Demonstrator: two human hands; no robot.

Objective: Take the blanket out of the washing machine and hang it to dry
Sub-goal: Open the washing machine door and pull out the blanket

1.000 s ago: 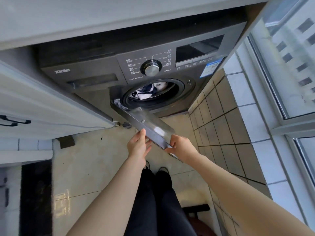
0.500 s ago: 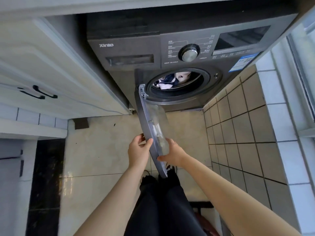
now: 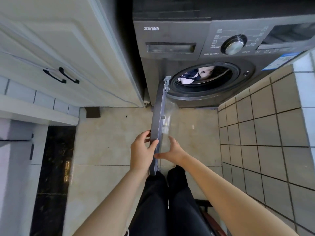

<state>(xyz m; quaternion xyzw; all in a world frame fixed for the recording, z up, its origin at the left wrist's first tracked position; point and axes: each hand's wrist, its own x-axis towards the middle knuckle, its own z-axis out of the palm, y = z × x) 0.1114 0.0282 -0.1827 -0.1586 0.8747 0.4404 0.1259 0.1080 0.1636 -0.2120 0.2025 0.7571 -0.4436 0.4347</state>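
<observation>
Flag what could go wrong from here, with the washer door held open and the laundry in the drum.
1. The door stands edge-on near the person's legs. Swung wider, it may strike the cabinet, and the left hand, which grips the door's rim on that side, could get pinched.
2. The blanket lies bunched deep in the drum. If it is wet and heavy, pulling it out may let it drag on the floor.
</observation>
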